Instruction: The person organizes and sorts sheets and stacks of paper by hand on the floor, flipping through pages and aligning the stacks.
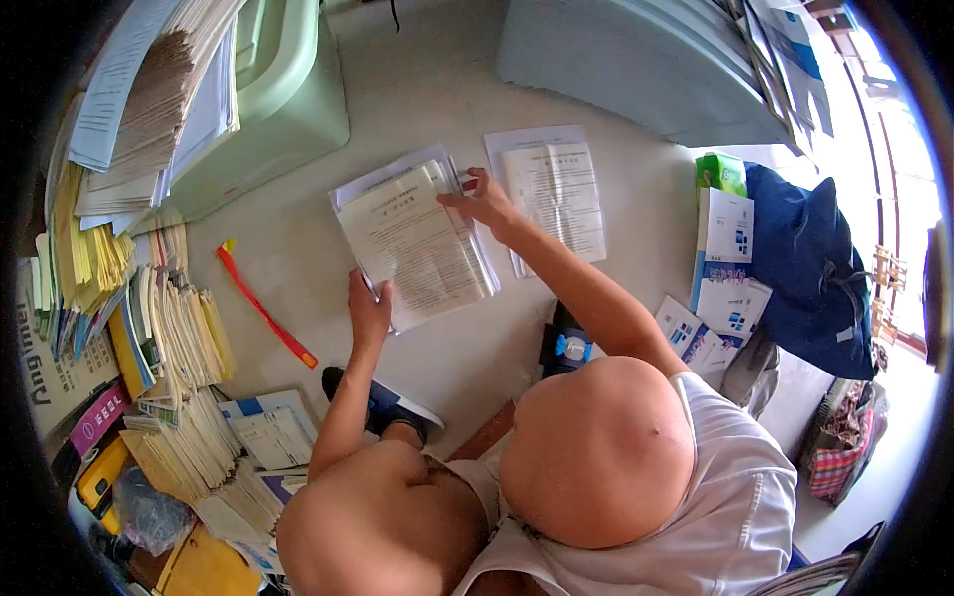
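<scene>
A stack of printed sheets lies tilted between my two hands, above the floor. My left hand grips the stack's lower left edge, thumb on top and the fingers partly hidden beneath. At the upper right edge of the same stack, my right hand has its fingers bent around the papers' border, with a small red and white patch showing beside them. Just right of that hand, a second set of printed sheets rests on the floor, with creases across the top page.
Tall paper piles line the left side. A green bin stands at the upper left, a grey-blue container at the upper right. A red strap lies on the floor. Boxes and a blue bag are at the right.
</scene>
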`<move>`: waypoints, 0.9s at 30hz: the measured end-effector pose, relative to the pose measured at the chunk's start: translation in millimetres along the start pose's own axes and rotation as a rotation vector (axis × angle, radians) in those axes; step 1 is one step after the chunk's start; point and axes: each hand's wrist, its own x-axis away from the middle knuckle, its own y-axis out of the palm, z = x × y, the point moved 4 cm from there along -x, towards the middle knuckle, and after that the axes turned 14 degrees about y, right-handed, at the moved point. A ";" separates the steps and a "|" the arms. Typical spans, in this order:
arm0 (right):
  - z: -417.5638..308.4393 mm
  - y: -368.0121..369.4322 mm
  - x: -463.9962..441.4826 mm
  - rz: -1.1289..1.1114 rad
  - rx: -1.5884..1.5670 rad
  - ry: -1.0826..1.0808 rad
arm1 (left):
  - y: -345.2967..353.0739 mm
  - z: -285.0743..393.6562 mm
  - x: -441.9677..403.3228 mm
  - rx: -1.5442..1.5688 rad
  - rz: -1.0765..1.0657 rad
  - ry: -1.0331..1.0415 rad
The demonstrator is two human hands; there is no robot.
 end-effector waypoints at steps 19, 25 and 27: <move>21.7 -5.9 80.5 -0.204 -0.029 -0.249 | -9.6 12.8 0.4 0.536 0.007 -0.225; 15.4 -68.7 119.2 -0.425 -0.394 -0.091 | 6.1 62.6 -24.0 1.347 -0.095 -0.443; 23.3 -89.4 121.7 -0.472 -0.513 -0.034 | 19.2 79.9 -46.6 1.204 -0.136 -0.169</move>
